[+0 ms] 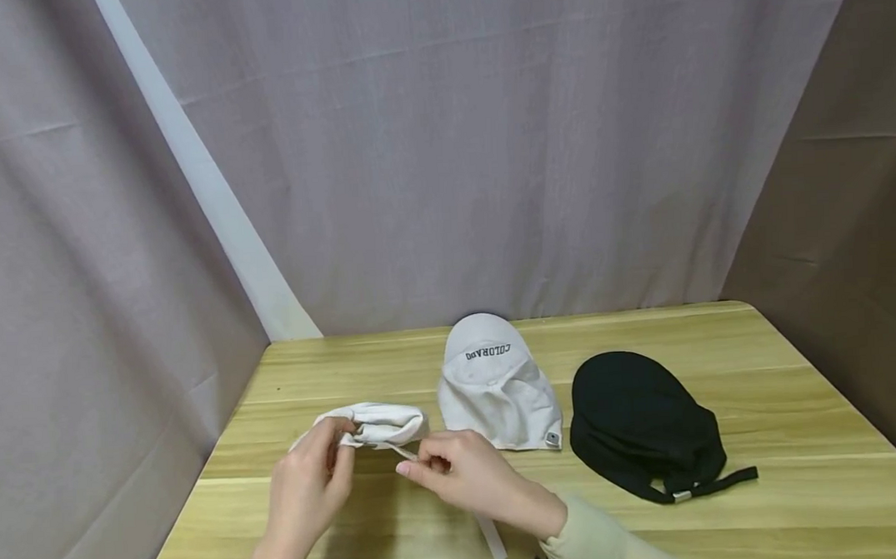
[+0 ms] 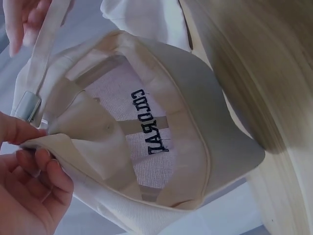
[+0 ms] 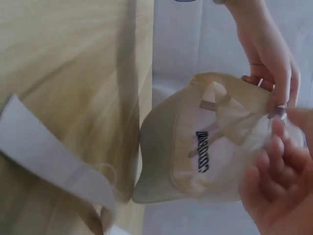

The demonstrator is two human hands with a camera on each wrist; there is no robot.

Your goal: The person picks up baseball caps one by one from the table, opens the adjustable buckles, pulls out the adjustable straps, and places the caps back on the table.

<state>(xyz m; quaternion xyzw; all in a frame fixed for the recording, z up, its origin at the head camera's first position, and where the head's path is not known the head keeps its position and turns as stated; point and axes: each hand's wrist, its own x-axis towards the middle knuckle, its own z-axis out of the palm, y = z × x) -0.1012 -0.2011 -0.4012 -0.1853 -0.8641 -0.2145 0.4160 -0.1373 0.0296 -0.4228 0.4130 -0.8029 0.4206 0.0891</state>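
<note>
A cream baseball cap [image 1: 394,417] is held up off the table with its inside toward me. In the left wrist view its dark lettering shows through the mesh-like lining [image 2: 151,169], and the brim points right. My left hand [image 1: 306,477] pinches the cap's back edge beside a metal buckle [image 2: 28,106]. The cap's adjusting strap [image 2: 48,46] runs out from the buckle, and my right hand [image 1: 473,476] pinches it between thumb and fingers. The right wrist view has both hands close together at the buckle, partly hiding it.
Behind my right hand lies a white cap [image 1: 494,394] lettered COLORADO, its pale strap [image 1: 493,539] reaching toward me. A black cap [image 1: 642,421] with a loose strap [image 1: 727,480] lies to the right. Grey curtains [image 1: 450,146] stand behind the wooden table [image 1: 783,398].
</note>
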